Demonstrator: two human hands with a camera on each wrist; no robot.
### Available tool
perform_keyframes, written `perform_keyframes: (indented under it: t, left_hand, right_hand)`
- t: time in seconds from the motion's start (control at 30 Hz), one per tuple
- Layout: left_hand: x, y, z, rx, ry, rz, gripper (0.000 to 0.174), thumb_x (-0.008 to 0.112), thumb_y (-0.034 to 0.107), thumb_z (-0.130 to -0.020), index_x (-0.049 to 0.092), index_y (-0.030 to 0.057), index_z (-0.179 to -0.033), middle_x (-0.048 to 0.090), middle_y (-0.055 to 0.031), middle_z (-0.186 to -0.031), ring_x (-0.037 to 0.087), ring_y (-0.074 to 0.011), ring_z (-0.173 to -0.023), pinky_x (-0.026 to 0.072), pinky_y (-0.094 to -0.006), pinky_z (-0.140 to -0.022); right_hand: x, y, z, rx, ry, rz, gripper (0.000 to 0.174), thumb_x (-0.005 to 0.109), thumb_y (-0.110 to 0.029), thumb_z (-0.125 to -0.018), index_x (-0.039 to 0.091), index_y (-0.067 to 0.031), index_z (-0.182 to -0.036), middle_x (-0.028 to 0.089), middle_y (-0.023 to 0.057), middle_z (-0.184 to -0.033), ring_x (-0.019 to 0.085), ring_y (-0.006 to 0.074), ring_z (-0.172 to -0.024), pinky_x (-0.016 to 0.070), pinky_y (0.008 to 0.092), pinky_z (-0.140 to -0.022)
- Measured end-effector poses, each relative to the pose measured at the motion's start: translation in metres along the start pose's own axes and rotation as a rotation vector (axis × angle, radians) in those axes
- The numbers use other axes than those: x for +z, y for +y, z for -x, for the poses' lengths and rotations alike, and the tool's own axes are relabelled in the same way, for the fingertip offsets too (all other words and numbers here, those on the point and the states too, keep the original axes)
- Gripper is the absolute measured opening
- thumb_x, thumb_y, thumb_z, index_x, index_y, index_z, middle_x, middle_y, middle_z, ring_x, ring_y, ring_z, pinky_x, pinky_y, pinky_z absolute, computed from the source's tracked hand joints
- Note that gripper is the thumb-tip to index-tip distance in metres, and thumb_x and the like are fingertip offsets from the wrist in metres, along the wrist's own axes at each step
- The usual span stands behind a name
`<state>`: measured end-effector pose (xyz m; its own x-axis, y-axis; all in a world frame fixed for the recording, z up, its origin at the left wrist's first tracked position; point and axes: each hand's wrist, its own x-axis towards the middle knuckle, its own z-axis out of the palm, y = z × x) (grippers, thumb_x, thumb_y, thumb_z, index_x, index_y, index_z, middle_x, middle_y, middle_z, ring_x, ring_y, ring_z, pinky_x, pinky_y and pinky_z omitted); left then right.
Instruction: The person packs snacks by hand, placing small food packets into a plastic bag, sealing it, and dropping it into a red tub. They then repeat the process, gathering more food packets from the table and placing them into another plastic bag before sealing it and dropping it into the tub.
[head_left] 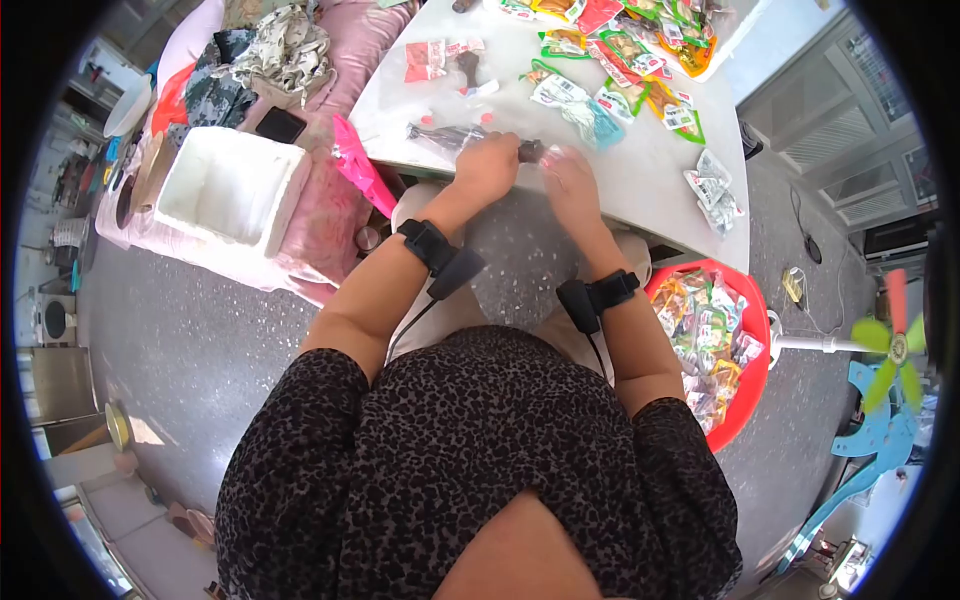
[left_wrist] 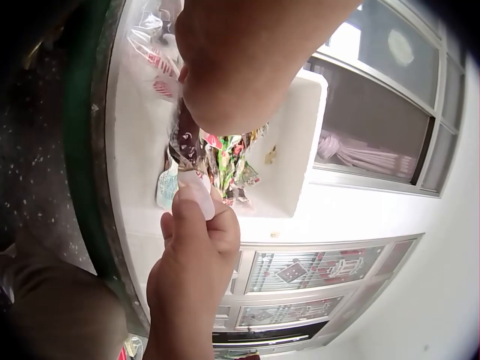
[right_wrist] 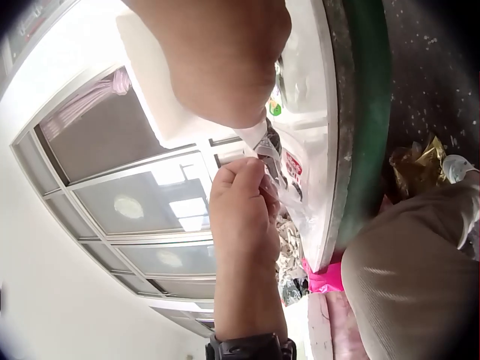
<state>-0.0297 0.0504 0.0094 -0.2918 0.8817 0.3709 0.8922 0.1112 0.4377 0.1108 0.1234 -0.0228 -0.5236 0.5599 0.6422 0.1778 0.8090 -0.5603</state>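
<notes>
A small clear packet (head_left: 532, 152) with something dark inside sits at the near edge of the white table (head_left: 640, 175), held between both hands just above the tabletop. The left hand (head_left: 487, 165) has its fingers curled round one end of it. The right hand (head_left: 570, 182) pinches the other end, thumb pressed against the side of the forefinger, as the left wrist view shows. From so close the packet's print is blurred, and what it holds is probably a dark snack piece, though that cannot be told for sure. Just left of the left hand a longer clear bag (head_left: 440, 135) with dark contents lies flat on the table. Farther back, many bright snack packets (head_left: 620, 50) are spread across the tabletop, and a few silvery ones (head_left: 715, 185) lie near its right edge. Below the table to the right a red basin (head_left: 752, 320) is heaped with more packets. To the left stands an open white foam box (head_left: 235, 185), with a pink bag (head_left: 358, 168) between it and the table.
</notes>
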Motion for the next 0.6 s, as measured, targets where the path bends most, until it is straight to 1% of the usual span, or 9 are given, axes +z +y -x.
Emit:
perform_keyframes:
  t: [0.1, 0.2, 0.3, 0.4, 0.5, 0.6]
  left_hand:
    - [-0.003, -0.005, 0.0, 0.024, 0.009, -0.027, 0.009, 0.043, 0.013, -0.074, 0.049, 0.006, -0.074, 0.053, -0.0135, -0.072, 0.052, -0.0329, -0.064, 0.0414, -0.0426, -0.056]
    - [-0.009, -0.006, -0.003, -0.011, 0.019, -0.054, 0.01, 0.043, 0.013, -0.074, 0.049, 0.0054, -0.075, 0.053, -0.0138, -0.074, 0.053, -0.033, -0.067, 0.0418, -0.0426, -0.058]
    - [-0.008, -0.002, -0.003, -0.038, -0.046, 0.033, 0.012, 0.043, 0.015, -0.075, 0.05, 0.0056, -0.079, 0.054, -0.0137, -0.08, 0.052, -0.0322, -0.076, 0.0417, -0.0417, -0.063]
    - [-0.007, 0.006, -0.001, -0.011, -0.068, 0.073, 0.015, 0.042, 0.016, -0.076, 0.051, 0.0062, -0.083, 0.054, -0.0141, -0.083, 0.051, -0.0316, -0.08, 0.0412, -0.041, -0.067]
    - [0.005, 0.0, -0.001, 0.004, -0.001, 0.13, 0.019, 0.041, 0.018, -0.077, 0.052, 0.0063, -0.087, 0.054, -0.0151, -0.083, 0.051, -0.0311, -0.081, 0.0406, -0.0405, -0.069]
    - [0.003, -0.004, 0.0, -0.113, -0.028, 0.133, 0.018, 0.042, 0.018, -0.077, 0.051, 0.0051, -0.085, 0.054, -0.0154, -0.082, 0.051, -0.0318, -0.08, 0.0403, -0.0402, -0.068]
  right_hand:
    - [0.013, 0.0, -0.011, 0.036, -0.126, -0.035, 0.01, 0.052, -0.007, -0.068, 0.054, -0.0023, -0.077, 0.052, 0.0171, -0.096, 0.05, 0.0319, -0.088, 0.0403, 0.0359, -0.076]
    - [0.015, -0.003, -0.019, 0.087, -0.174, -0.091, 0.013, 0.053, -0.009, -0.068, 0.055, -0.0025, -0.079, 0.053, 0.0161, -0.095, 0.05, 0.0323, -0.088, 0.0401, 0.0352, -0.077]
    - [0.038, 0.015, -0.011, 0.072, -0.043, 0.017, 0.014, 0.053, -0.009, -0.067, 0.055, -0.004, -0.08, 0.053, 0.0146, -0.094, 0.049, 0.0316, -0.089, 0.0399, 0.0367, -0.075]
    - [0.056, 0.004, -0.01, 0.156, -0.088, 0.268, 0.015, 0.052, -0.014, -0.069, 0.056, -0.0056, -0.08, 0.052, 0.0129, -0.094, 0.048, 0.0299, -0.09, 0.0396, 0.0385, -0.072]
    - [0.055, -0.014, -0.022, 0.223, -0.226, 0.459, 0.019, 0.05, -0.021, -0.071, 0.057, -0.0066, -0.081, 0.051, 0.0114, -0.094, 0.047, 0.0286, -0.09, 0.0393, 0.0397, -0.071]
    - [0.049, -0.022, -0.028, 0.281, -0.312, 0.186, 0.026, 0.049, -0.028, -0.072, 0.056, -0.006, -0.084, 0.05, 0.0107, -0.101, 0.047, 0.027, -0.093, 0.0389, 0.0384, -0.071]
